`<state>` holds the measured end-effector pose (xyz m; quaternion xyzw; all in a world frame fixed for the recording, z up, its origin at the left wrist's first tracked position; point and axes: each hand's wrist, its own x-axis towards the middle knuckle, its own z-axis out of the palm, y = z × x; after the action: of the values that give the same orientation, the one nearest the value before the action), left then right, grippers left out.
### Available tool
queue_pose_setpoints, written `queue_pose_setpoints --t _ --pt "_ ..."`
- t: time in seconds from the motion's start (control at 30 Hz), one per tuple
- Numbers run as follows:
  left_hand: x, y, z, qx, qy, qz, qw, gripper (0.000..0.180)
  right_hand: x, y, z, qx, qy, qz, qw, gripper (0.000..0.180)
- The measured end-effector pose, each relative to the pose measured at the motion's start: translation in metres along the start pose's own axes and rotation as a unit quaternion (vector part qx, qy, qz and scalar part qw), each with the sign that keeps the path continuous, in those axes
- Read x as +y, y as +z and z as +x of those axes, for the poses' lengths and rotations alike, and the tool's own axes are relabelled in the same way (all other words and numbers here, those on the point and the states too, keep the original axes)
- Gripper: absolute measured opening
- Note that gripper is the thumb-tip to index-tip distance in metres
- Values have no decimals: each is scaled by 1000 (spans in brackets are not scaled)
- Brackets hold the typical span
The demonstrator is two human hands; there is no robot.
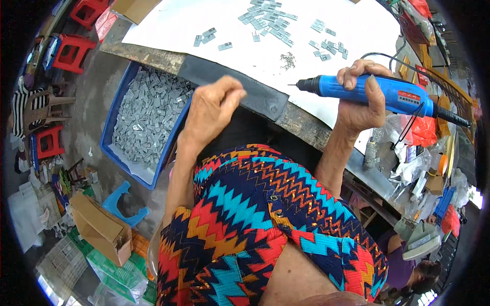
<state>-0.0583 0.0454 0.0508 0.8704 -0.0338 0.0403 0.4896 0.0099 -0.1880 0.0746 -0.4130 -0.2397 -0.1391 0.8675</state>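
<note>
My right hand is wrapped round a blue electric screwdriver, held level above the white-covered table. Its thin bit points left, and a black cord trails from its rear end. Over the table's near edge, my left hand is closed, thumb against curled fingers; whatever it may hold is hidden. Just beyond that hand lies a dark flat pad. A small heap of tiny screws sits on the white sheet. Farther back, several small grey flat pieces lie in loose groups.
A blue bin full of similar grey pieces stands on the left, below table height. Red stools, a cardboard box and a light-blue plastic stool are on the floor. Bags clutter the right side, where another person sits.
</note>
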Motion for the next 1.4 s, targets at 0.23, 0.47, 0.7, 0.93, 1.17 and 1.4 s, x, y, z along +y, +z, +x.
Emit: queue_pose_setpoints --t 0.23,0.47,0.7,0.93,1.17,1.4 --pt "-40 5 69 75 128 247 958 14 -6 1 0 6 5 7 1000 22" --pt "-57 11 90 222 59 397 889 17 -4 -4 4 21 -3 -18 1000 22" --pt "-44 29 105 156 132 196 959 26 1 1 10 13 -7 -31 999 23" --pt "-38 48 110 133 53 260 955 27 3 3 8 -4 10 -66 998 26" --pt "-46 47 108 121 41 240 962 20 3 -1 5 1 6 -72 997 25" --pt "-39 50 106 151 66 239 957 21 -1 1 3 8 9 -80 997 25"
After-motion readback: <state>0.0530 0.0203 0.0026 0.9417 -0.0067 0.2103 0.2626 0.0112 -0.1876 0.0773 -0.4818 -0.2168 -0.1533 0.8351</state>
